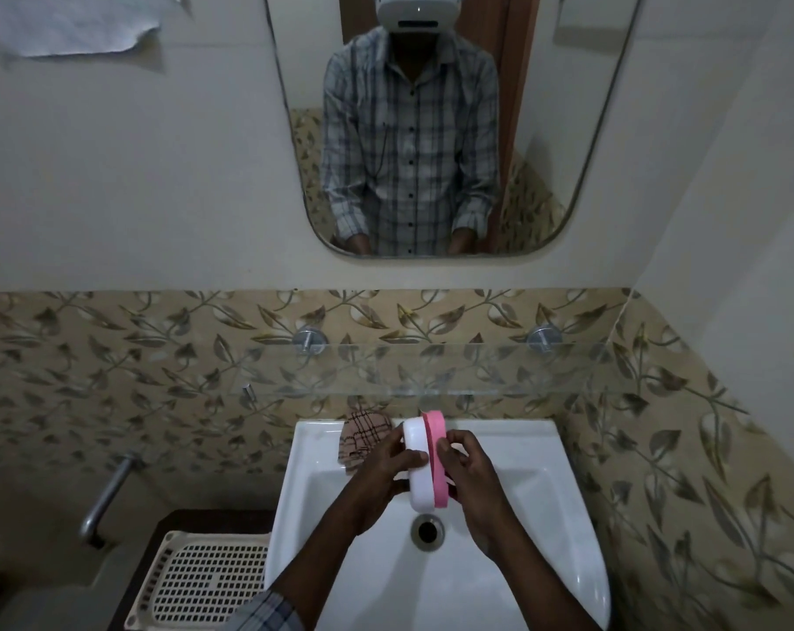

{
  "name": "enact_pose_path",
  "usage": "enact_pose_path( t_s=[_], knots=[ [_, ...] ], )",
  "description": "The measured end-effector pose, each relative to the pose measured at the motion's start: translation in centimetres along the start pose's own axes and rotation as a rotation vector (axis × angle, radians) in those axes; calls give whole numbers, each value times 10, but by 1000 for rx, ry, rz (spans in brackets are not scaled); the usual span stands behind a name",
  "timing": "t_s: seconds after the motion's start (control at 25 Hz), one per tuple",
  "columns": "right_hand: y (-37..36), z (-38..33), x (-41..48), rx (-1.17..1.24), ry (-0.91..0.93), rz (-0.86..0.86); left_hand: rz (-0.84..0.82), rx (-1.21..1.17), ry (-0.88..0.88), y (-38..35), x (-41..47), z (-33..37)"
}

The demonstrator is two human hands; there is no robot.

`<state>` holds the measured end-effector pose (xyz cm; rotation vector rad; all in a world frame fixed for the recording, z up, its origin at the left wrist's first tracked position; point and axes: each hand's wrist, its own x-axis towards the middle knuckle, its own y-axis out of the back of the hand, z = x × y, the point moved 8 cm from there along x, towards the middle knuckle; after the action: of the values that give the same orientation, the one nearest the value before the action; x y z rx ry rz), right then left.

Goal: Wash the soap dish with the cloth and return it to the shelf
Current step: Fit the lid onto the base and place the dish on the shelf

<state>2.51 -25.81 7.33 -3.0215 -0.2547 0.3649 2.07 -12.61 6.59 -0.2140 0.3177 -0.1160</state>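
Both hands are holding the soap dish [424, 462] on edge over the white washbasin [540, 489], above the drain [427, 531]. The left hand [381, 475] is curling around its white half, thumb lying across the face, while the right hand [470, 471] is gripping the pink half with bent fingers. The checked cloth [363, 437] is lying on the basin's back rim, just left of the dish. The glass shelf [431, 371] is hanging above, beneath the mirror [568, 129].
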Motion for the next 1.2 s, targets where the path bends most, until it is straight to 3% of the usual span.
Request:
enact_pose_path(
  t_s=[0.52,0.84,1.12,1.2],
  knots=[
    [-2,9,12,5,7,-23,-39,70,5,10,8,4],
    [-5,14,17,135,-12,41,-66,45,8,4,6,6],
    [-16,18,24,235,-1,227,85,-115,65,-6,21,-21],
    [-19,20,24,260,-20,254,58,-139,61,-8,20,-16]
  ],
)
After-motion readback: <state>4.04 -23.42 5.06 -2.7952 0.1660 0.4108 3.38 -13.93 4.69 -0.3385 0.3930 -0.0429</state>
